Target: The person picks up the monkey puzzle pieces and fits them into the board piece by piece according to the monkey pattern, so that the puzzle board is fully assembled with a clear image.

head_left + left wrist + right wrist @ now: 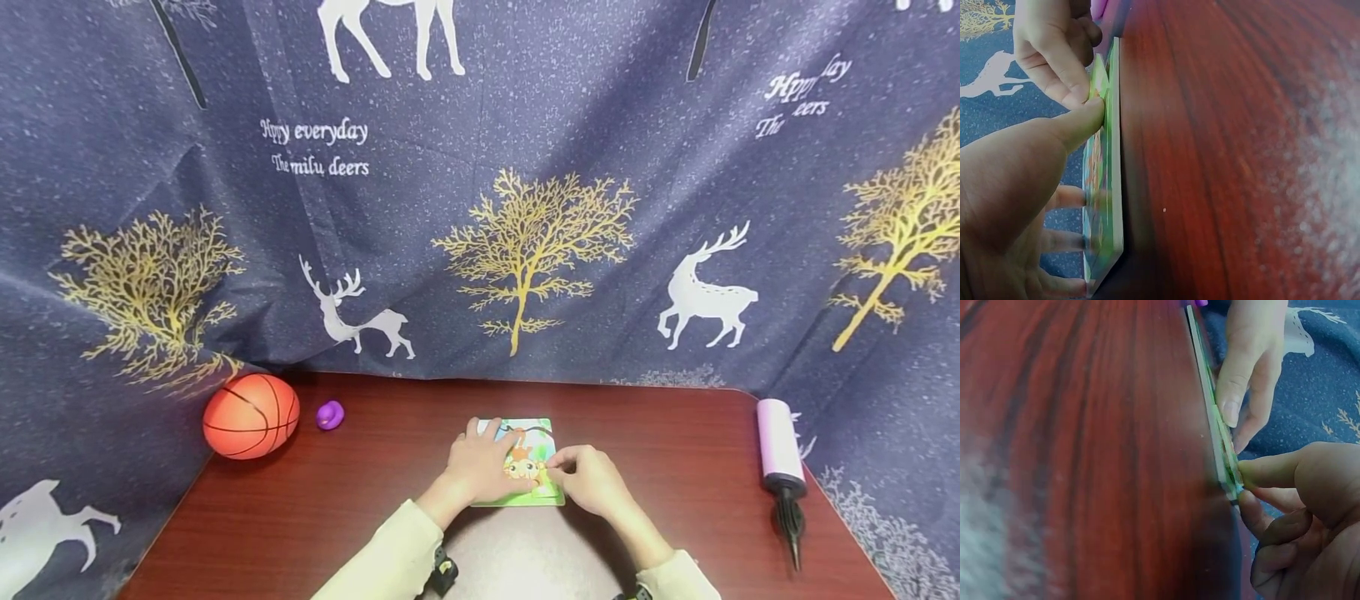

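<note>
A flat picture puzzle board (517, 502) with a cartoon animal on it lies on the table in the head view. My left hand (478, 463) rests spread over its left part, hiding some of the picture. In the left wrist view, the left thumb (1082, 125) presses near the board's front edge, at a thin green puzzle piece (1099, 78). At the board's right side my right hand (592, 480) pinches that piece between thumb and index finger. Seen from the right wrist, the piece (1227, 442) sits slightly tilted up from the board.
An orange basketball (251, 417) and a purple rubber duck (330, 415) are at the back left of the brown table (390, 467). Near the right edge lies a pink and black hand pump (782, 450). Behind hangs a dark blue cloth (450, 250) printed with deer and trees.
</note>
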{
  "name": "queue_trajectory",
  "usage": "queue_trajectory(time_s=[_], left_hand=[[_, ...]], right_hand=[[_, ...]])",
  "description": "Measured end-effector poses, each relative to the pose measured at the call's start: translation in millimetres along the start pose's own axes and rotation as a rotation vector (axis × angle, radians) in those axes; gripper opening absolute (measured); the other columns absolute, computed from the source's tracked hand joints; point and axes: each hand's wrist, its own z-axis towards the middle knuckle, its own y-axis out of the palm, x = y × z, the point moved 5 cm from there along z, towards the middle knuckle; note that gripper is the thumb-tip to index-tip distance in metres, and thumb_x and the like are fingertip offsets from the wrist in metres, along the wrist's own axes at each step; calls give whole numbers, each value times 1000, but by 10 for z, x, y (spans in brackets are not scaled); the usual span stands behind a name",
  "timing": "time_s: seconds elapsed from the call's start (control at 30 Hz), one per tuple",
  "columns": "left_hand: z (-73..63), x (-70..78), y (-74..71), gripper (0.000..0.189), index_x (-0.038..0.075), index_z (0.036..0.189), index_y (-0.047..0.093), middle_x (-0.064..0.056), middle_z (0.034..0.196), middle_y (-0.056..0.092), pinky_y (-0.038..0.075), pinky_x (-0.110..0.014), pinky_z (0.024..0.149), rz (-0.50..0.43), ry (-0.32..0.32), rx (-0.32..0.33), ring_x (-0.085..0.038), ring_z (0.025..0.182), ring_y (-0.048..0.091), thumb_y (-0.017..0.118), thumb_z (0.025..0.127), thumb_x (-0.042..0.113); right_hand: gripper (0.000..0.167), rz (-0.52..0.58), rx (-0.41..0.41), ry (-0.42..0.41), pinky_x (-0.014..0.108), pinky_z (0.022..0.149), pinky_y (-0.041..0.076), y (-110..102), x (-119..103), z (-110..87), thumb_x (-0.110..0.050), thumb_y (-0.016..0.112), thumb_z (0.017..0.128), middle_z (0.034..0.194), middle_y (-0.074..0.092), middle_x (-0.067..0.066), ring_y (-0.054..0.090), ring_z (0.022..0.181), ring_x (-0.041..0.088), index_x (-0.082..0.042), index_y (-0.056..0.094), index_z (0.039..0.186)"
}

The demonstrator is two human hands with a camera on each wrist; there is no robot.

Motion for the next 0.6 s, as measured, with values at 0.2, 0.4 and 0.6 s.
queue_trajectory(time_s=[0.2,0.4,0.6], left_hand=[[-9,2,-14,91,34,153,53,-8,154,48,52,-55,95,-12,1,1,-43,138,42,57,79,87],[0,15,4,90,31,152,54,-9,153,48,51,-57,96,-15,-2,17,-45,139,42,57,80,86],[8,40,40,86,29,149,57,-10,153,50,43,-60,104,1,-26,19,-45,140,42,56,82,84]], right_hand=[[8,-22,13,-18,32,67,49,28,5,8,-16,83,86,73,64,-13,58,68,7,-21,76,84],[9,-20,20,-16,32,66,50,36,-3,17,-17,84,85,71,63,-14,58,66,7,-21,76,83],[10,-12,19,9,33,67,49,53,-1,9,-17,83,85,71,63,-12,57,66,8,-21,75,82]])
